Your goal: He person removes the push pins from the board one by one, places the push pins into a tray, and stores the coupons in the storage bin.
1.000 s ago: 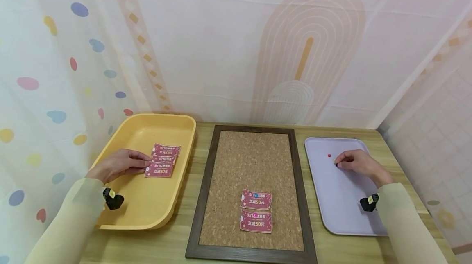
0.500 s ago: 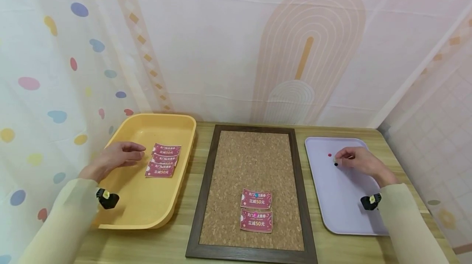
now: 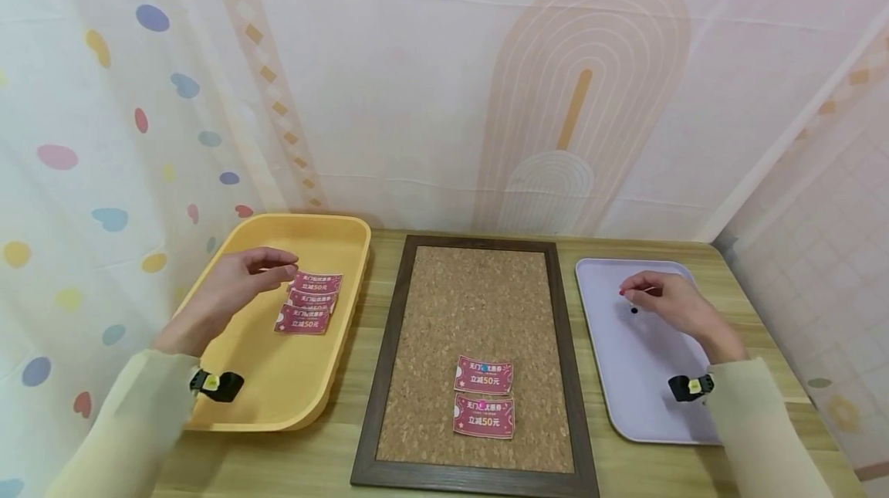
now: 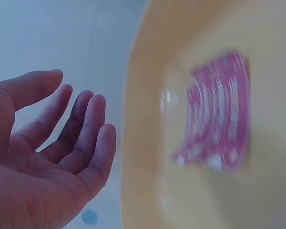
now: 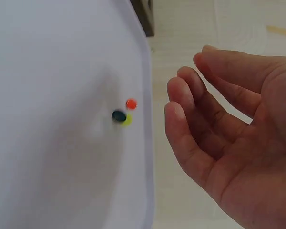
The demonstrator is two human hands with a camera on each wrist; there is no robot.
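Red pin (image 5: 131,103) is sitting toward far-left corner of lilac tray (image 3: 646,413): likely light, hard, slippery; pinch the head. Right hand (image 3: 670,303) is hovering loosely bent beside it, contact unclear; left hand (image 3: 234,289) is hanging relaxed, empty.

Arms (image 3: 121,425): both stretched forward, well apart
Left hand (image 3: 239,282): fingers loosely bent, thumb apart
Right hand (image 3: 670,305): fingers gently curved, thumb near the index finger
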